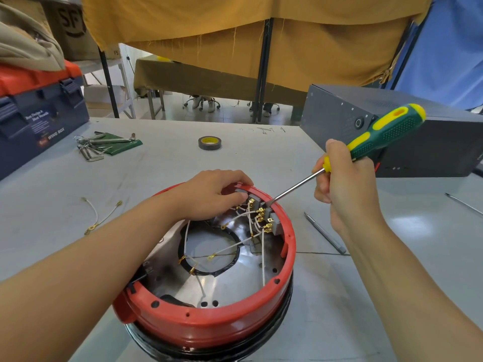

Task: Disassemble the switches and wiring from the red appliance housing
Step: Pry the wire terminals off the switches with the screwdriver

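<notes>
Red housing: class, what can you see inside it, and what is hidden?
Inside the red housing: grey switches along the far rim, white wires with brass terminals, a shiny metal plate. The left hand covers part of the rim and wiring.

A pale grey table (162,163) fills the foreground under soft, even light. Beyond the hands, mustard cloth (287,35) drapes from black poles (262,71) over a pale floor (230,111), with blue cloth (454,48) hanging far right.

toolbox (39,111) left of housing (209,322), tape (209,142) behind
</notes>
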{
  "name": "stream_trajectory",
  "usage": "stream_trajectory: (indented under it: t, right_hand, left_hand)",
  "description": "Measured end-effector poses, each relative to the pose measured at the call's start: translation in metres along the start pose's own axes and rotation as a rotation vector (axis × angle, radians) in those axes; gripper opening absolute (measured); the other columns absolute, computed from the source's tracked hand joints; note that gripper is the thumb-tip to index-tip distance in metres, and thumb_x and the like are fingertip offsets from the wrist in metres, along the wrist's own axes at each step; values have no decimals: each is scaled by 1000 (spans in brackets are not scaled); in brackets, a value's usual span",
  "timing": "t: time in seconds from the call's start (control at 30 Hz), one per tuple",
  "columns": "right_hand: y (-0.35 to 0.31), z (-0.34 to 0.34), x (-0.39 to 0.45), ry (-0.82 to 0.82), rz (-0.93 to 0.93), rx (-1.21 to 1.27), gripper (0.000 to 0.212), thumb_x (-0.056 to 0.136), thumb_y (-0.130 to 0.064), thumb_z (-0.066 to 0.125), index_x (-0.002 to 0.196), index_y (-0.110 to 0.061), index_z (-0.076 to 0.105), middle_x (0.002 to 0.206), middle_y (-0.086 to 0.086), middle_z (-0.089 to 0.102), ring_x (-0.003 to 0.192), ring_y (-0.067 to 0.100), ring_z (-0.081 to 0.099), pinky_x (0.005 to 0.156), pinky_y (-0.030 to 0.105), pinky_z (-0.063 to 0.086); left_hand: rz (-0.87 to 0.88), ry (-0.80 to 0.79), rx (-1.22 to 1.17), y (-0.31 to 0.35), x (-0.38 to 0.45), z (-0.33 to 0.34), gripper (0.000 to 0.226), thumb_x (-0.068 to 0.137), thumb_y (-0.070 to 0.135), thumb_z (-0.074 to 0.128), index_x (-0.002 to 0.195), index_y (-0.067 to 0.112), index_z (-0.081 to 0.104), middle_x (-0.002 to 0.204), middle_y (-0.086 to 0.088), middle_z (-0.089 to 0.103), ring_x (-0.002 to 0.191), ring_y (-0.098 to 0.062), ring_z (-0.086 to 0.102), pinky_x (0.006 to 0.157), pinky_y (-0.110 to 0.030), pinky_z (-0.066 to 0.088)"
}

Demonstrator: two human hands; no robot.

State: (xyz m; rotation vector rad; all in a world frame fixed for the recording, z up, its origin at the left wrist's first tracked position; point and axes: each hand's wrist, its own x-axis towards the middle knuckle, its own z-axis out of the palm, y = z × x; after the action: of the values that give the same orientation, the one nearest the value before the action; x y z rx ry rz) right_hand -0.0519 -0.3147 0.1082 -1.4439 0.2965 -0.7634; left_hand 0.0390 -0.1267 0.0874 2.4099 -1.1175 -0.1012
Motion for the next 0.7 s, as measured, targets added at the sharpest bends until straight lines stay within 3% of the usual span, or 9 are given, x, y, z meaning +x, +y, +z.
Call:
stream_trajectory:
  t: [0.2,0.33,0.5,0.7]
  right_hand:
    - [2,-1,5,2,96,17,34,89,-19,46,57,-8,45,48,4,29,40,12,20,41,19,15]
    - [-1,1,6,-59,45,-42,31,88,-21,47,61,-5,49,39,-2,33,35,10,23,37,16,20]
    - [1,-2,7,-39,116,3,35,89,-21,46,57,-8,48,37,-2,34,36,10,23,37,17,20]
    - [2,-5,0,-59,13,12,42,89,-23,48,48,-14,52,36,-3,37,33,8,27,35,15,23]
  left_hand:
    - [-1,0,4,0,0,0,30,96,31,49,125,29,54,118,5,60,105,-14,52,94,-30,39]
    - [-8,-5,7,1,1,0,29,96,33,49,125,30,53,118,5,60,105,-14,52,92,-30,38]
    - [-21,-10,2,2,-1,0,28,97,32,49,124,30,53,118,5,60,106,-14,53,96,-34,40]
    - [-35,-11,4,5,-1,-1,27,97,31,47,124,28,54,116,4,61,104,-15,54,94,-34,40]
